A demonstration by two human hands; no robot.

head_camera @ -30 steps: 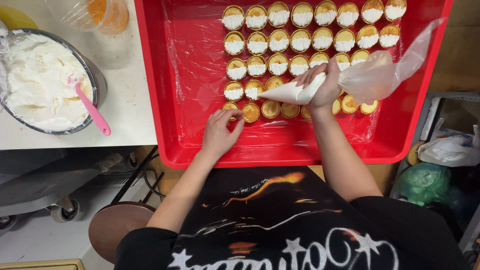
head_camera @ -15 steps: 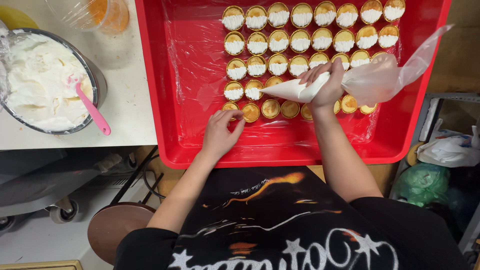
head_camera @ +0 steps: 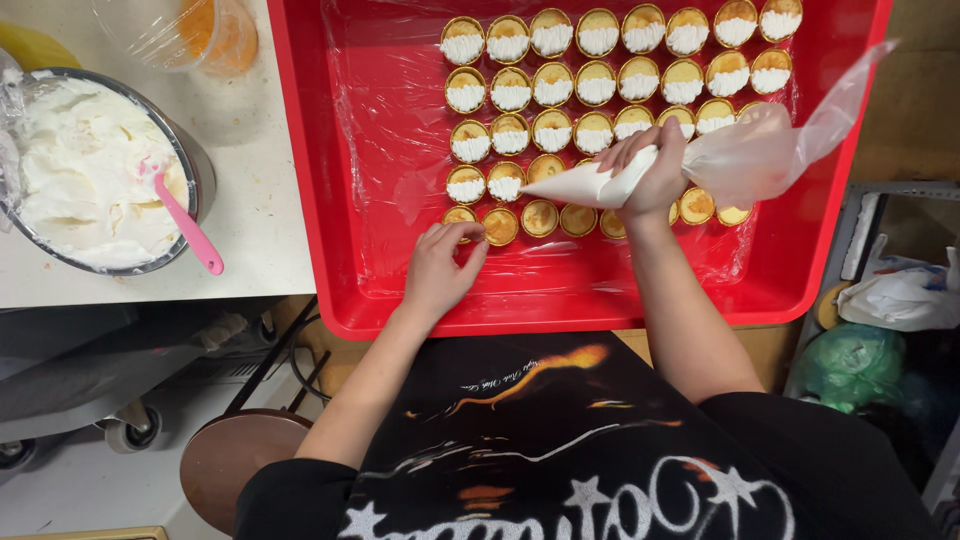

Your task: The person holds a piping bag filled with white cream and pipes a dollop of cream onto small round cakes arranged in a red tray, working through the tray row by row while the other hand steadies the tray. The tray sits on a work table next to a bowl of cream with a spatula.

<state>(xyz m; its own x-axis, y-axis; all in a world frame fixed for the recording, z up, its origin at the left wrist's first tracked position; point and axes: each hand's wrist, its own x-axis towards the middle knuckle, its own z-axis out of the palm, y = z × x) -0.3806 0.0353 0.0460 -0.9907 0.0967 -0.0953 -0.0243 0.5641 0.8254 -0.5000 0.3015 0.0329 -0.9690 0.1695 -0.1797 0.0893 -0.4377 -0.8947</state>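
Observation:
My right hand (head_camera: 655, 170) grips a clear piping bag (head_camera: 600, 184) full of white cream, its tip pointing left over the fourth row of small tarts. My left hand (head_camera: 440, 265) rests on the film-lined floor of the red tray (head_camera: 560, 300), fingers touching the left end of the nearest tart row (head_camera: 540, 218), which is bare golden pastry. The rows farther away hold several tarts topped with piped cream (head_camera: 550, 40). The bag's loose end (head_camera: 830, 100) trails off to the right.
A metal bowl of whipped cream (head_camera: 85, 165) with a pink spatula (head_camera: 185, 225) stands on the white counter (head_camera: 255, 200) at left. A film-covered cup of orange filling (head_camera: 205, 30) is behind it. Bags (head_camera: 900, 300) lie at right, a round stool (head_camera: 235, 465) below.
The piping bag's tip has shifted a little to the right along the fourth row. My left hand stays at the near row's left end.

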